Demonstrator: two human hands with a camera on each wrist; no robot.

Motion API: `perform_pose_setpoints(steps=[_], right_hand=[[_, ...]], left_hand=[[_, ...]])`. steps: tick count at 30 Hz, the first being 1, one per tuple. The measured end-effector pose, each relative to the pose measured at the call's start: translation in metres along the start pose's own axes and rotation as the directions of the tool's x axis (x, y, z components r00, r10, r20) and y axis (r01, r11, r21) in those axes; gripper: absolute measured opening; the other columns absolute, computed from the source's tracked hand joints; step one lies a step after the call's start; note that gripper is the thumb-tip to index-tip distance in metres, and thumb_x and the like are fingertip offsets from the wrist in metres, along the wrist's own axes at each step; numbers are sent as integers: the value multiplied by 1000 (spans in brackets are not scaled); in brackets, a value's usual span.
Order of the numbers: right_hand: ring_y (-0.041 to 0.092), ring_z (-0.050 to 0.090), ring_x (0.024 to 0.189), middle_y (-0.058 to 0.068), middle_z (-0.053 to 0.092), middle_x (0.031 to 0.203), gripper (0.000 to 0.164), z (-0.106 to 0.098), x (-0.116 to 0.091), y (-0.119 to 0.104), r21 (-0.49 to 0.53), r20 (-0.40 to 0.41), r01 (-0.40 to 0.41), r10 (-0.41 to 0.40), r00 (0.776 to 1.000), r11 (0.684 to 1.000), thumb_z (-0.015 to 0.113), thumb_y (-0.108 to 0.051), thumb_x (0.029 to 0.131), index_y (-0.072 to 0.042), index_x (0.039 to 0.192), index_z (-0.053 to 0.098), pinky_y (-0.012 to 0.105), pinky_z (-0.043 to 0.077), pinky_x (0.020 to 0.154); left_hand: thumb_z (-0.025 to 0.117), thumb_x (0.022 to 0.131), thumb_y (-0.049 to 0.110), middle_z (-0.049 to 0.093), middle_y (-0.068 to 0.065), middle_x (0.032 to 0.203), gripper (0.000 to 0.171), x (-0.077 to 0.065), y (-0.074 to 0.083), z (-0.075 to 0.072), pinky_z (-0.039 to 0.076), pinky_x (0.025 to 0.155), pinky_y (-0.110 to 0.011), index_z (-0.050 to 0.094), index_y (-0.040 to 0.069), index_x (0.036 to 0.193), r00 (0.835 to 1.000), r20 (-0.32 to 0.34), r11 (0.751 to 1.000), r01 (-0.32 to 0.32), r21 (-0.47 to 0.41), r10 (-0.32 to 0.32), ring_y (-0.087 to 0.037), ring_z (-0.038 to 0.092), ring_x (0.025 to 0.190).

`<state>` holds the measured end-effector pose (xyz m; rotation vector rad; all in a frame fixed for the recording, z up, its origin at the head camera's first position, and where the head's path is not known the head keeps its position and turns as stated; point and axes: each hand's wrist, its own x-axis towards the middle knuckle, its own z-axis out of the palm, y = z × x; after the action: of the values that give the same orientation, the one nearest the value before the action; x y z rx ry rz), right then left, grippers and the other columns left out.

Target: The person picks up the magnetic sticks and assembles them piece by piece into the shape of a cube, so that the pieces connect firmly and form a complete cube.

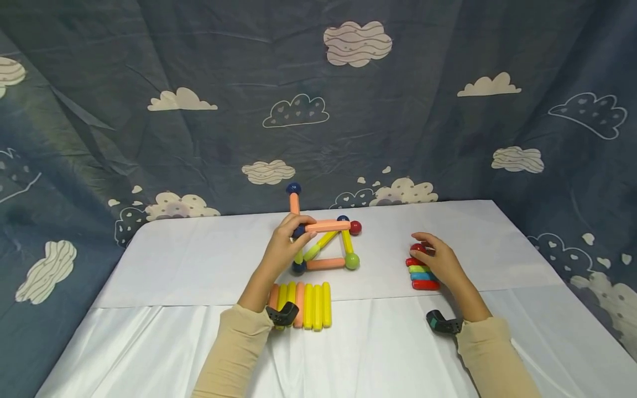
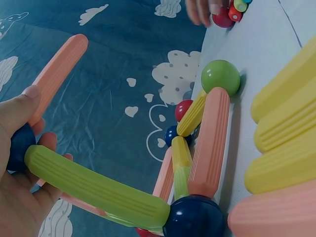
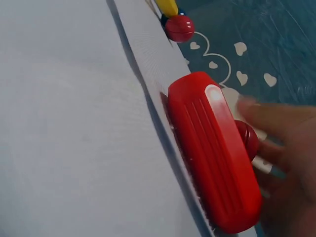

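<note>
My left hand (image 1: pixel 286 243) holds a dark blue ball (image 2: pixel 19 148) on a ball-and-rod frame. From that ball a salmon rod (image 1: pixel 325 226) sticks out to the right, its far end free in the left wrist view. A green rod (image 2: pixel 96 185) joins the held ball to another blue ball (image 2: pixel 193 219) at the frame's front left corner. A salmon rod (image 1: pixel 325 263) runs from this corner to a green ball (image 1: pixel 351 261). My right hand (image 1: pixel 438 258) has its fingers around a red ball (image 1: pixel 418 248) behind a red rod (image 3: pixel 215 153); one blurred finger stands apart from the ball.
Yellow and salmon rods (image 1: pixel 317 307) lie in a row in front of the frame. Several short coloured rods (image 1: pixel 425 284) lie beside my right hand. Another red ball (image 1: pixel 355 227) sits at the frame's back right. Behind the white-covered table (image 1: pixel 378 342) hangs a cloud-patterned cloth (image 1: pixel 224 149).
</note>
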<state>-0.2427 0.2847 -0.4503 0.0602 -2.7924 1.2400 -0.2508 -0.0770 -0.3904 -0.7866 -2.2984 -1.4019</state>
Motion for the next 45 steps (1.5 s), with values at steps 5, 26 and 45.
perform_pose_setpoints(steps=[5,26,45], right_hand=[[39,42,108,25,44,124,44,-1,-3,3,-64,17,-52,53,998,997,58,-20,89,-5,128,44,53,36,91],[28,52,107,14,49,122,46,26,-2,-106,342,-72,322,-317,946,883,64,-16,84,-3,125,49,24,45,81],[24,48,106,15,42,123,60,45,-20,-122,374,-111,314,-294,949,872,70,-8,79,0,128,36,31,43,88]], left_hand=[[62,85,19,53,-1,104,22,0,1,1,44,84,-27,61,10,105,1000,-2,1000,-4,12,4,-12,51,95],[62,85,18,53,-1,104,22,0,2,0,45,82,-28,60,10,106,1000,3,1000,-12,11,12,-13,51,94],[58,88,19,52,-1,102,21,0,0,-1,45,78,-34,59,11,108,998,47,1000,-29,8,29,-22,51,91]])
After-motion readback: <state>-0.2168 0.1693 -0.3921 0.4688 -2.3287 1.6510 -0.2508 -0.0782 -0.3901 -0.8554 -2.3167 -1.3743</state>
